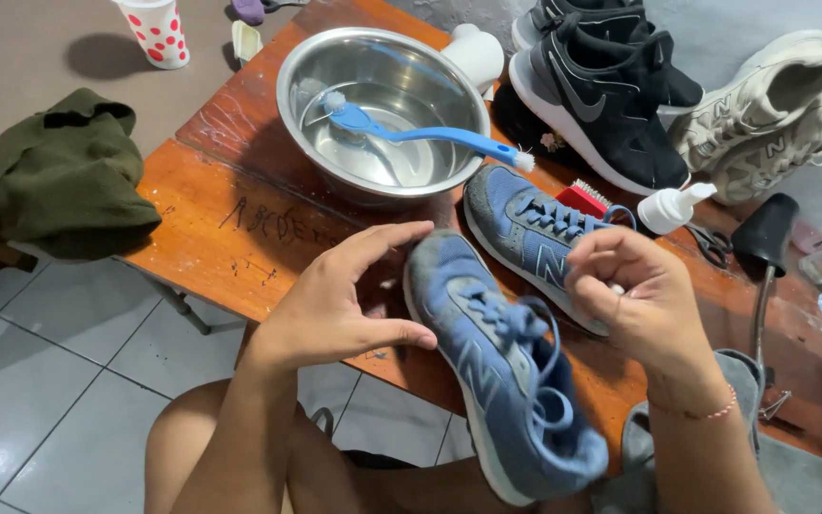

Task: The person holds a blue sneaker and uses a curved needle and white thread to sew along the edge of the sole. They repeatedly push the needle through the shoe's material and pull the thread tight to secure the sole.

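lying between both hands, the near blue sneaker (497, 371) runs toe-away, heel toward the knees on the wooden table (230, 209). left hand (340, 305) hovers just left, fingers spread (touching nothing); right hand (635, 300) pinches something small and white, lace beside it.

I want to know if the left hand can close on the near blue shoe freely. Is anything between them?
Nothing visible. The left hand is open just left of the near blue shoe, thumb close to its side, with only bare table behind the gap. The right hand is on the shoe's far side.
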